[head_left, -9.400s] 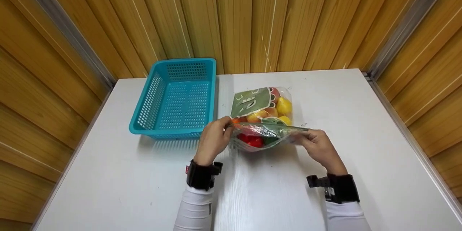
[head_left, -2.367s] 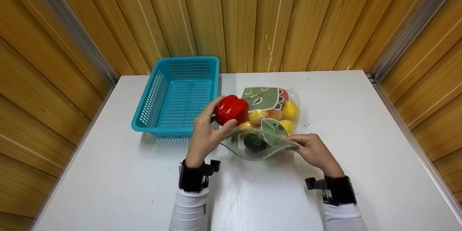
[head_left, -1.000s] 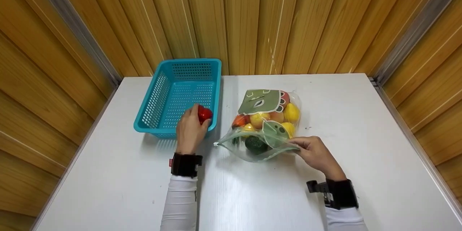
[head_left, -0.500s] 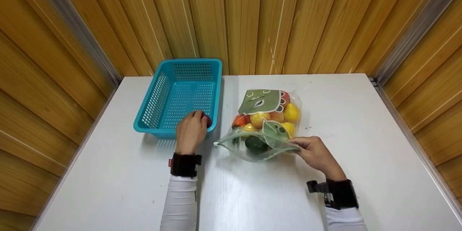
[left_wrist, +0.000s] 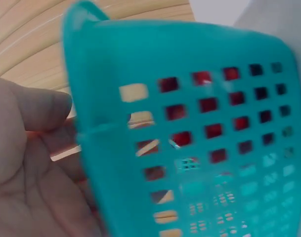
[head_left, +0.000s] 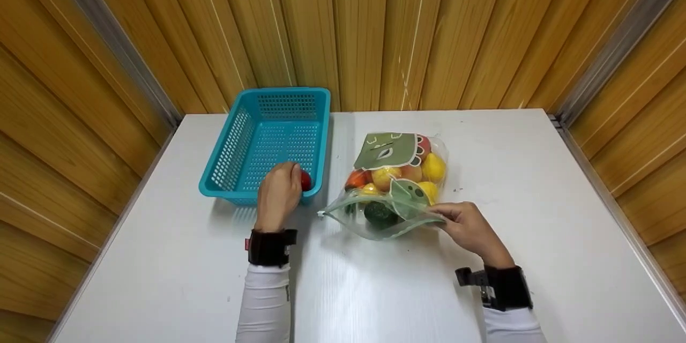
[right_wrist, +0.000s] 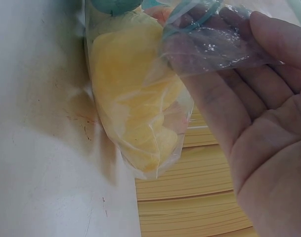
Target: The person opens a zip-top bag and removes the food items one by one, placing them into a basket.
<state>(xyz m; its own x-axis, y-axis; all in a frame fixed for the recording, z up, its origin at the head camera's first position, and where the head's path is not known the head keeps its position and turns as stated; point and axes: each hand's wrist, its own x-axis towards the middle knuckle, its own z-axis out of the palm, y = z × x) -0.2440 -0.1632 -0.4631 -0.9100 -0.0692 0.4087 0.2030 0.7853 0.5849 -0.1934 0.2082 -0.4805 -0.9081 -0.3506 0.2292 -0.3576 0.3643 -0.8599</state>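
Red pepper now down inside the teal basket, bag mouth held open.

Head view: the left hand point(head_left: 278, 193), which lifted the red pepper point(head_left: 305, 180) out of the clear bag point(head_left: 394, 187) seconds ago, has lowered it into the near right corner of the teal basket point(head_left: 236, 144) on the bench point(head_left: 375, 289); its grip curls over the pepper, release not evident. The right hand point(head_left: 467, 225) pinches the bag's open rim.
Left wrist view: red shows through the basket point(left_wrist: 199, 148) wall, with the fingers point(left_wrist: 36, 106) beside it.
Right wrist view: the thumb and fingers point(right_wrist: 224, 84) pinch the bag point(right_wrist: 135, 103) film above yellow fruit.
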